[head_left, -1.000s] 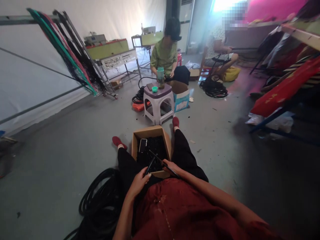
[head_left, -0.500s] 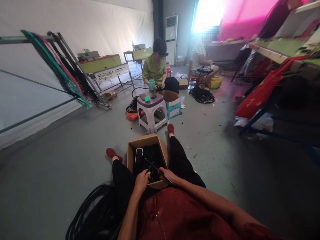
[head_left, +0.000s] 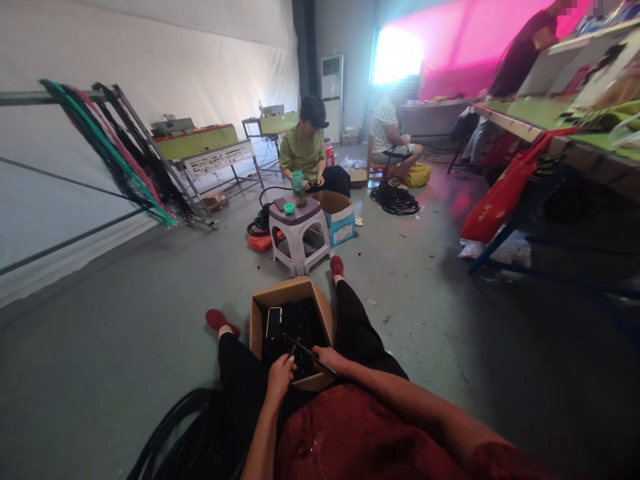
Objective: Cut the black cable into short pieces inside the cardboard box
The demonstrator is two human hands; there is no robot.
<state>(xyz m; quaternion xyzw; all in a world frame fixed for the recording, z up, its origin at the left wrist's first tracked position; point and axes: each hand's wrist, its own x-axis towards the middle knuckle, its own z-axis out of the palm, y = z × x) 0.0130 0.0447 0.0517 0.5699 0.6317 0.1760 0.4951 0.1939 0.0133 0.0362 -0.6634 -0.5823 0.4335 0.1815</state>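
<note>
My left hand [head_left: 281, 377] is closed, thumb uppermost, on a short dark piece that pokes out past the thumb. To its right, my right hand [head_left: 330, 359] grips a long thin black rod [head_left: 307, 351], which slants from upper left to lower right; its exact kind I cannot make out. The rod's far end crosses just above the piece in my left hand; whether they touch cannot be told. Both hands are over the near side of an open cardboard box [head_left: 256, 327] between my legs. Inside are tangled black pieces [head_left: 305, 317] and a phone [head_left: 274, 323] lying on them.
A stool [head_left: 300, 217] bearing a green-topped bottle [head_left: 299, 188] stands past the box, near a blue carton [head_left: 342, 230]. Black coils [head_left: 187, 433] lie at my left leg. Two seated people are ahead, and another stands by the right-hand bench [head_left: 525, 117].
The view has shifted slightly, so the box and hands appear a little lower and further left. The rod's far end has come closer to the piece in my left hand.
</note>
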